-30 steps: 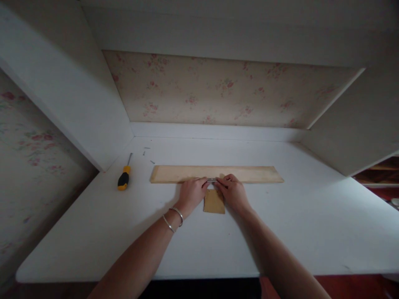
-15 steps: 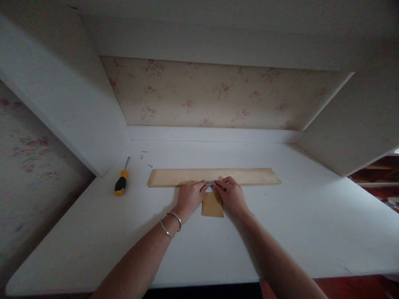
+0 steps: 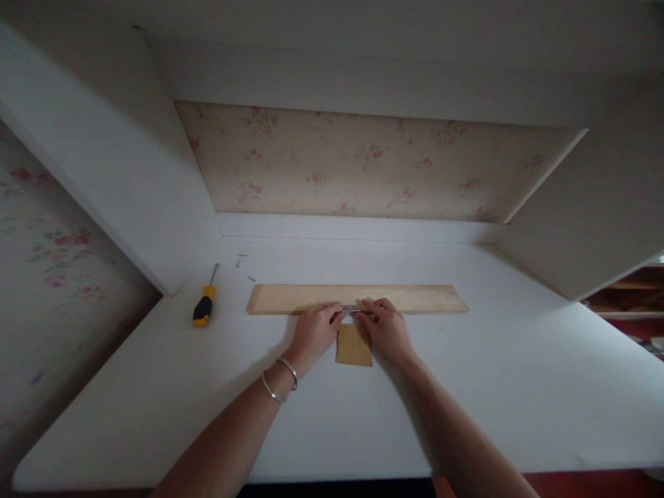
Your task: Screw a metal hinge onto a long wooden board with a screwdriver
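Between my fingertips is a small silver metal piece, apparently a hinge (image 3: 351, 308), at the near edge of a long pale wooden board (image 3: 290, 296). My left hand (image 3: 317, 330) pinches its left end, and two silver bangles circle that wrist. At its right end, the fingers of my right hand (image 3: 386, 326) pinch too, partly hiding it. A small square wooden piece (image 3: 354, 344) with a little hole near its top edge lies flat on the white surface, just nearer than the hinge and between my hands.
A yellow and black screwdriver (image 3: 204, 304) lies to the left, its shaft pointing away. Several small screws (image 3: 252, 279) are scattered beyond the board's left end. White upright panels (image 3: 184, 228) flank the white tabletop (image 3: 467, 387), with flowered wallpaper (image 3: 342, 159) behind.
The camera view has shifted slightly, so everything sits a little lower. Both hands keep hold of the hinge at the board's edge, with almost no movement.
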A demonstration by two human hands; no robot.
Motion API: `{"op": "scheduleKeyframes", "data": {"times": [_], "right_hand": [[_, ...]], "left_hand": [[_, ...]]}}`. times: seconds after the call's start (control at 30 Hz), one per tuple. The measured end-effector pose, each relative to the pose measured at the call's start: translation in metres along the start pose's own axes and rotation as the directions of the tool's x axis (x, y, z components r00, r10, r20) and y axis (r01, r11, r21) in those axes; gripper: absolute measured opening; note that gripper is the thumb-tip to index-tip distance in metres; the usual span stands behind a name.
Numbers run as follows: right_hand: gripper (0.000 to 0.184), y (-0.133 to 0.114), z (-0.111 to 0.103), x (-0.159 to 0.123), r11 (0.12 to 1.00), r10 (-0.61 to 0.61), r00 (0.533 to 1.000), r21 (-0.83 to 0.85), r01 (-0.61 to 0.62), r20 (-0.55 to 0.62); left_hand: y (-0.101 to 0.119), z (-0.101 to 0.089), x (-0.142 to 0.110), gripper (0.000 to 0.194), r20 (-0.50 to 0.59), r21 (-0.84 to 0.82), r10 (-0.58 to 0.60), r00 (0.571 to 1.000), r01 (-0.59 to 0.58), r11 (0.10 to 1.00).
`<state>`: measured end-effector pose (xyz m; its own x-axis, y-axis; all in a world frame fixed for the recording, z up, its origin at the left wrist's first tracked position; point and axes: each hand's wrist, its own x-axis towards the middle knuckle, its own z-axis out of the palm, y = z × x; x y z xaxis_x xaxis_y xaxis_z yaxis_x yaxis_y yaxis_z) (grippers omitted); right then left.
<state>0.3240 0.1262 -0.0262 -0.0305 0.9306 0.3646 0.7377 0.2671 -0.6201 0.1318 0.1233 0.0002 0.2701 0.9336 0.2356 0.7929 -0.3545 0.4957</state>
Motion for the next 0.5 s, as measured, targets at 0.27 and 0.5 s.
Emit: {"op": "scheduleKeyframes", "data": {"times": [0.27,0.5], "right_hand": [[0.034,-0.001,-0.008,0.0,0.992,0.119,0.99,0.046,-0.116,-0.071],[0.035,0.0,-0.006,-0.001,0.997,0.073,0.995,0.012,-0.072,-0.067]], "left_hand": [[-0.052,-0.069,-0.017,0.026,-0.193,0.096,-0.184,0.964,0.206,0.974],[-0.134,-0.146,-0.035,0.034,-0.303,0.303,-0.45,0.84,0.532,0.79]]}}
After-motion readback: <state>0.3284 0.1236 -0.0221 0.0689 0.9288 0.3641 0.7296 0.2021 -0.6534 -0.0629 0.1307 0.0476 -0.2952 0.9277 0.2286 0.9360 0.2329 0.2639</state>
